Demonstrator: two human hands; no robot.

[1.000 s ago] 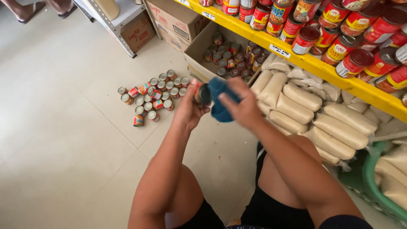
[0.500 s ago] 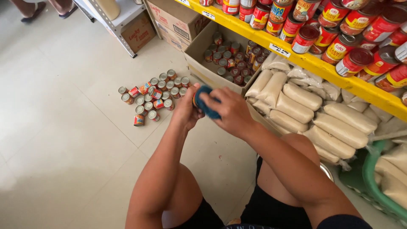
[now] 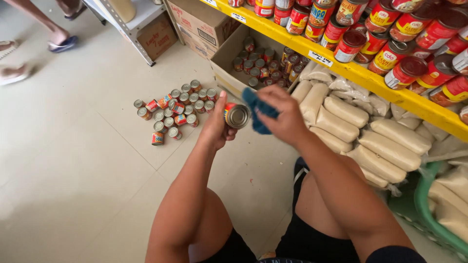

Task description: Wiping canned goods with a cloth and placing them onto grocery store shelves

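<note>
Yellow shelf (image 3: 341, 68) edge above, floor (image 3: 73, 170) below. Left hand (image 3: 217, 127) closes round a small tin can (image 3: 236, 116), rigid, probably slick; best gripped by its sides. Right hand (image 3: 285, 113) pinches a soft blue cloth (image 3: 256, 111) beside it.

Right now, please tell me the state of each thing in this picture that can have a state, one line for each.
Left hand: shut on the small can.
Small can: held up, sealed, metal end facing the camera.
Right hand: shut on the blue cloth.
Blue cloth: bunched, beside the can.
Cardboard box: open, partly filled with cans.
Cans on the floor: mostly upright, one on its side.
Yellow shelf: stocked with red cans.
</note>
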